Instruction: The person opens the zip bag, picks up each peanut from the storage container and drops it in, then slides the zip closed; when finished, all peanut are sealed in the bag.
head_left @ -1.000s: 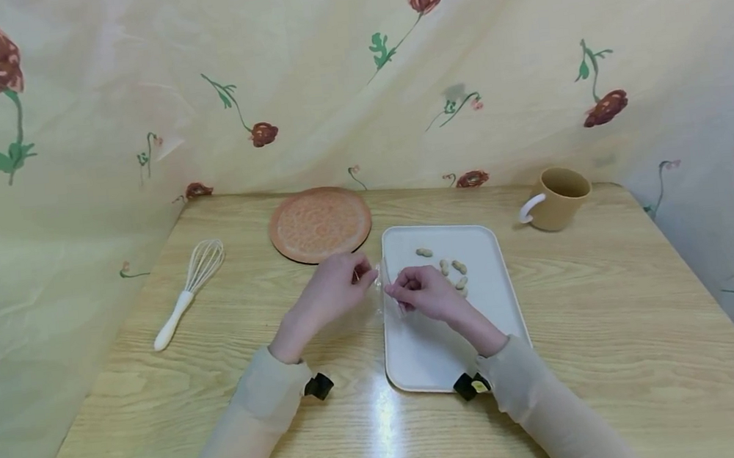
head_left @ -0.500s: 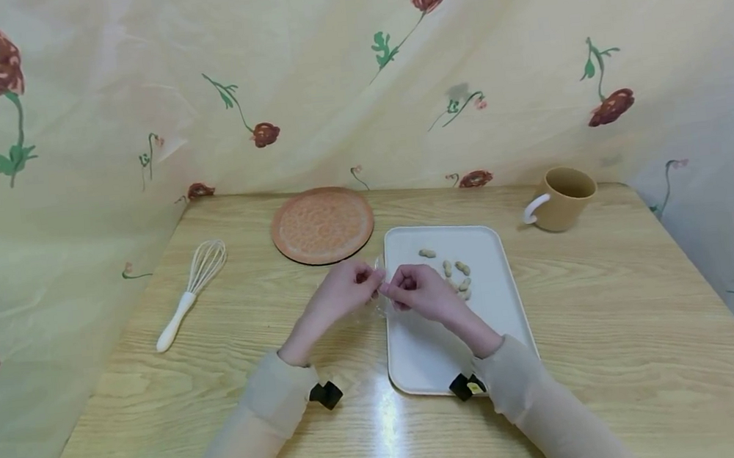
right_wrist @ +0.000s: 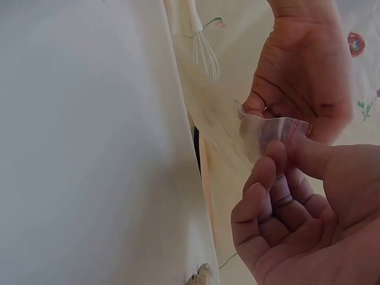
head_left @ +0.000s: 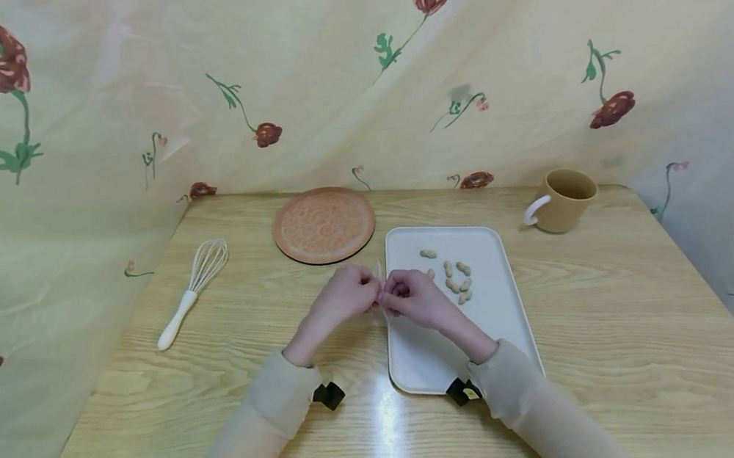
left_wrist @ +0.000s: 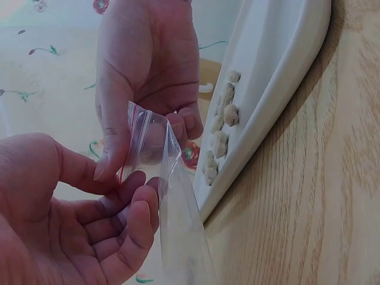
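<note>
Just left of the white tray [head_left: 425,349], a clear zip-lock bag [left_wrist: 184,219] is pinched between thumb and curled fingers of the left hand [head_left: 348,290]; at the tray's left rim, it is likewise pinched by the right hand [head_left: 416,298]; unshelled peanuts [head_left: 453,285] are borne on the tray.

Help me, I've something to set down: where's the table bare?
Bare table: right of the tray, nearer than the mug, and between whisk and left sleeve. Crowded: the tray's left edge, where left hand and right hand hold a bag.
</note>
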Motion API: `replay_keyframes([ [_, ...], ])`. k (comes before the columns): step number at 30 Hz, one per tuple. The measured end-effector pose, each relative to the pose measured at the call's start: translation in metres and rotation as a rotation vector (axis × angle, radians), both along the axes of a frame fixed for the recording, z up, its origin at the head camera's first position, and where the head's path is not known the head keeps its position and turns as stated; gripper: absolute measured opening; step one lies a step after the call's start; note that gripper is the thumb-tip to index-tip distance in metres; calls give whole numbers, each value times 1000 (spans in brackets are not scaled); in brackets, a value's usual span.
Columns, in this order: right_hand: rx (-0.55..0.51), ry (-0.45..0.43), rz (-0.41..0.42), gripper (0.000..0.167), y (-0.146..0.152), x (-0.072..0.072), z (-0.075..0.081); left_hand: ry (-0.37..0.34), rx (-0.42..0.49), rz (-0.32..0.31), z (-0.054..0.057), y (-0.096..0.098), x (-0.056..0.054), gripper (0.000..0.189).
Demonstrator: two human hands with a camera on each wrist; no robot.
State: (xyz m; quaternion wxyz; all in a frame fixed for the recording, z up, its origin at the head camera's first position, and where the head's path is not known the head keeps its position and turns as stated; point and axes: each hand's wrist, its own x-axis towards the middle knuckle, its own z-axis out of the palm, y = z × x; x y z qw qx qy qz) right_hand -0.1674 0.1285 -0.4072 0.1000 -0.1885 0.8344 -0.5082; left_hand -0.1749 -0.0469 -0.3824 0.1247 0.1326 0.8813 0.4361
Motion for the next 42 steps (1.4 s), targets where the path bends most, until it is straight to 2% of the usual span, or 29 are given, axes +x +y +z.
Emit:
replay_keyframes([
  [3,4,1,27,11,-1,0,0,-14,-4,10,1,0,1,23],
  [8,16,-45,69,14,-1,1,0,-29,-26,24,1,0,1,22],
  [16,-2,-115,120,21,0,1,-3,-3,-68,6,-2,1,-1,25],
  [21,18,-152,125,25,0,2,0,4,-76,-8,-2,0,-1,25],
  [35,63,-144,89,28,1,3,4,-13,-106,-17,1,3,5,25],
  [42,79,-148,83,28,1,3,4,-13,-120,-45,4,2,6,25],
])
